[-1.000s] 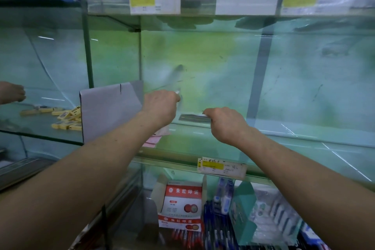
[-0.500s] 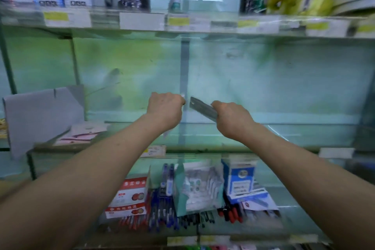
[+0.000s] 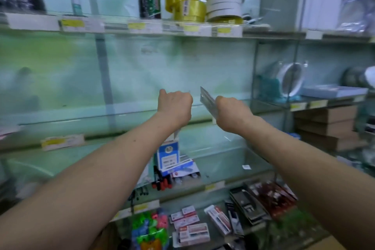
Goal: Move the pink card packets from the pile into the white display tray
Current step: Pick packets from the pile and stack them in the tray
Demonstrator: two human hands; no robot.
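Plainly, both arms reach out over the front edge of the glass shelf point(image 3: 101, 116), and neither hand shows a pink packet. The right hand point(image 3: 231, 113) has its grip closed round a flat grey strip point(image 3: 207, 100), which juts up and to the left out of the fist at a tilt. The left hand point(image 3: 175, 105) is curled into a fist just beside it. A thin pale sliver shows at its knuckles and under its wrist, but I cannot tell whether that grip has hold of anything. The pink card packets point(image 3: 7, 130) seem to be the pale pink blur at the far left end of the shelf, well apart from both hands. I cannot make out the white display tray.

The main risk, to my mind, is drift. The hands are busy near the middle of the shelf while the pile lies at its far end, so packets could go unmoved. The strip is held only at its lower end. A loose grip could let it slide off the front edge onto the blue and white box point(image 3: 168, 156) below.
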